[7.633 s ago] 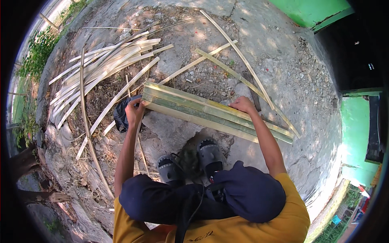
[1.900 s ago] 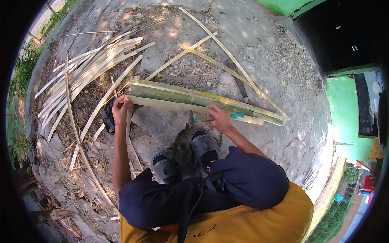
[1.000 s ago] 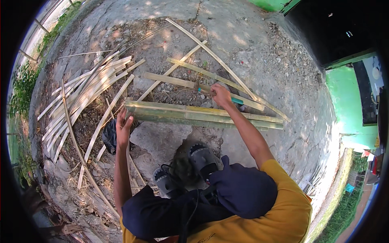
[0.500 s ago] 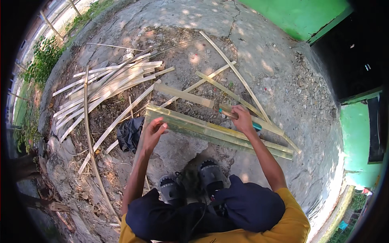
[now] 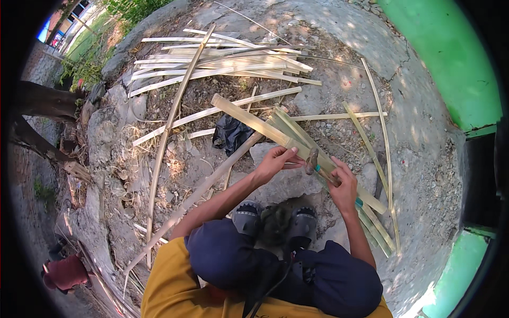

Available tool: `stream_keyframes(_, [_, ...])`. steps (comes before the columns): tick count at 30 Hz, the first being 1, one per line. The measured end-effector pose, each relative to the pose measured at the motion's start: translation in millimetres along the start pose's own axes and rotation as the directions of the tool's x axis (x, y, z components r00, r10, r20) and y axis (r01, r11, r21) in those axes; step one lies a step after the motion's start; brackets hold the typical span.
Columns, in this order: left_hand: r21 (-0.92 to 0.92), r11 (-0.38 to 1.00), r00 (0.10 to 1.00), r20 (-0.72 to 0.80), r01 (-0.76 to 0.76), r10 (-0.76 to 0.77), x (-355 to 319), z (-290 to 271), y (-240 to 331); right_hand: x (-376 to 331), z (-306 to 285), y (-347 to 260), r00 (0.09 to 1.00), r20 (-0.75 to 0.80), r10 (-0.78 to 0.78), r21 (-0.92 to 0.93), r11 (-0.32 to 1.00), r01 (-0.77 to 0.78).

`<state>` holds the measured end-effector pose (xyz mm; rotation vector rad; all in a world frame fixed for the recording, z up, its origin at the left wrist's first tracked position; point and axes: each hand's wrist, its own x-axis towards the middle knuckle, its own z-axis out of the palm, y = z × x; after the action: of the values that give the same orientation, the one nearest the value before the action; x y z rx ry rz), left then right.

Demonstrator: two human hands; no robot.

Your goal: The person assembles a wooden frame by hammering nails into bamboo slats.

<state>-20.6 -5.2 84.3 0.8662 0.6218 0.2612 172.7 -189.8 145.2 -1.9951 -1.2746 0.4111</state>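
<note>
A wide, pale bamboo strip slants across in front of me from upper left to lower right. My left hand pinches its near edge about midway, thumb and fingers closed on it. My right hand is wrapped round a hammer lying along the strip; the fingers also reach the strip's edge. The hammer's dark head points toward my left hand, and part of its teal handle is hidden under my palm. Beneath the strip lie several greenish bamboo slats, partly covered by it.
Many split bamboo strips are heaped at the far left. A black plastic bag lies beside the slats. Long thin strips lie on the right. Beyond is a green wall. A person in maroon is at the lower left.
My view has turned, shifting the heap toward the middle. My left hand, earlier held apart with loose fingers, has closed on the wide strip. The right still holds the hammer.
</note>
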Motion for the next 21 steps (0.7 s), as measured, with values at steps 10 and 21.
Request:
stream_keyframes(10, [0.065, 0.911, 0.814, -0.425, -0.408, 0.395, -65.4, -138.7, 62.3, -34.8, -43.2, -29.6, 0.989, -0.136, 0.06, -0.057, 0.996, -0.069])
stream_keyframes(21, [0.127, 0.734, 0.57, -0.547, -0.667, 0.613, 8.0, -212.1, 226.8, -48.2, -14.6, 9.3, 0.959, -0.19, 0.212, 0.074, 0.977, -0.202])
